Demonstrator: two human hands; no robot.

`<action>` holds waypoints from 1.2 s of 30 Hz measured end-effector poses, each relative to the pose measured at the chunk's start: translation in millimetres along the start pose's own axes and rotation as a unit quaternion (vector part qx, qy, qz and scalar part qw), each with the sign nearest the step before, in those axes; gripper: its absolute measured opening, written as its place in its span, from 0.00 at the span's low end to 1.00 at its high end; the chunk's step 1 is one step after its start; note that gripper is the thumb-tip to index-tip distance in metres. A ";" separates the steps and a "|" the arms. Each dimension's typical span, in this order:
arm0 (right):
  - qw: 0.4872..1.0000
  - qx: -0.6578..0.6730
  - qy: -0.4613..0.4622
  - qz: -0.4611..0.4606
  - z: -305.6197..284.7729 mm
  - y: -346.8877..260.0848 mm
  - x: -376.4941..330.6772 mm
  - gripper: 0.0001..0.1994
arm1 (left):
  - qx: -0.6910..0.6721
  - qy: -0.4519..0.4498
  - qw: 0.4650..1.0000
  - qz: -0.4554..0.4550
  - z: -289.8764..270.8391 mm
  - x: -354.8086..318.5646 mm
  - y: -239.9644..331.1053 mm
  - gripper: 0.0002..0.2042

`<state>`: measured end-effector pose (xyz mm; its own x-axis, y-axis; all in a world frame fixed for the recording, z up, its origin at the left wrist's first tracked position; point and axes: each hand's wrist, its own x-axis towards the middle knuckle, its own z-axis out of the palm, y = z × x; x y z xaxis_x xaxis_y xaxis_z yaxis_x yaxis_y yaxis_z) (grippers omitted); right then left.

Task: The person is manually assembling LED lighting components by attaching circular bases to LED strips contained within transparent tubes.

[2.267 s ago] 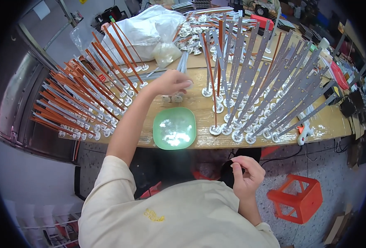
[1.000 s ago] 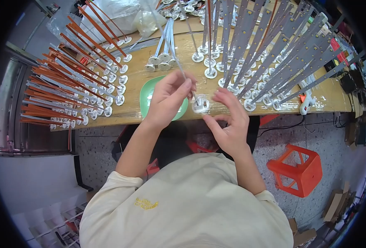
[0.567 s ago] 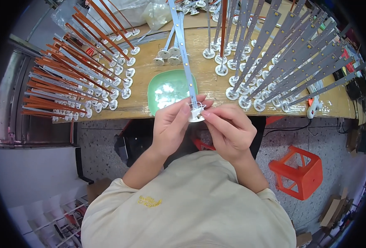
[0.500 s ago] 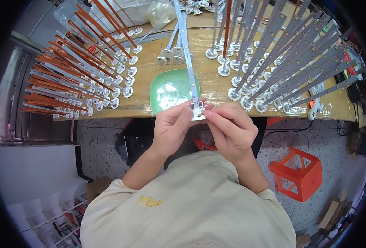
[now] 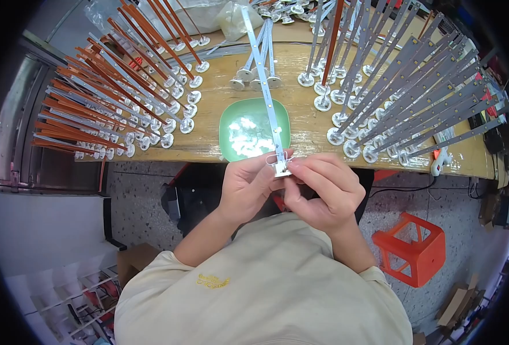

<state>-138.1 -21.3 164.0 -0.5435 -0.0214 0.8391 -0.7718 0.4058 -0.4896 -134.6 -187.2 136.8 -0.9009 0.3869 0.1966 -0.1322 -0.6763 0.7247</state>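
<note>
Fingers [image 5: 323, 177] | left hand [image 5: 244, 192], right hand [image 5: 336, 198]: pinching one white base [image 5: 283, 172] | one strip [image 5: 269, 106] | one bowl [image 5: 226, 123]

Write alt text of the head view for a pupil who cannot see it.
A person's left grip and right grip hold the white base of a pale strip. A green dish sits on the table, with orange and grey strips standing at left and mostly grey ones at right.

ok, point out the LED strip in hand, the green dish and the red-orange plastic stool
LED strip [image 5: 264, 88]: head view, about midway along its length
green dish [image 5: 247, 107]: head view, bare inner wall, far side
red-orange plastic stool [image 5: 429, 257]: head view, its solid panel
</note>
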 end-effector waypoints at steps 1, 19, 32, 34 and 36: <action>1.000 -0.001 0.000 0.000 -0.3 0.5 0.0 0.15 | -0.004 -0.007 1.000 0.001 -0.4 0.0 -0.4 0.18; 0.988 0.051 -0.143 -0.025 -3.9 3.1 4.9 0.15 | 0.027 0.014 0.999 -0.022 -9.6 -11.6 3.2 0.18; 0.937 0.058 -0.199 0.281 37.1 58.4 19.7 0.05 | 0.228 0.080 0.970 0.027 -36.9 -26.1 27.6 0.19; 0.944 -0.031 -0.287 0.157 52.5 68.1 13.5 0.06 | 0.244 0.097 0.965 0.021 -42.2 -30.8 30.0 0.18; 0.940 -0.080 -0.321 0.087 66.1 64.3 11.4 0.08 | 0.272 0.125 0.954 0.008 -43.6 -34.5 32.7 0.18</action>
<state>-215.7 -55.9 126.4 -0.7842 -0.4673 0.4082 -0.6205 0.5859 -0.5213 -125.9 -250.0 124.9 -0.9803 0.1728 0.0959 0.0546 -0.2293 0.9718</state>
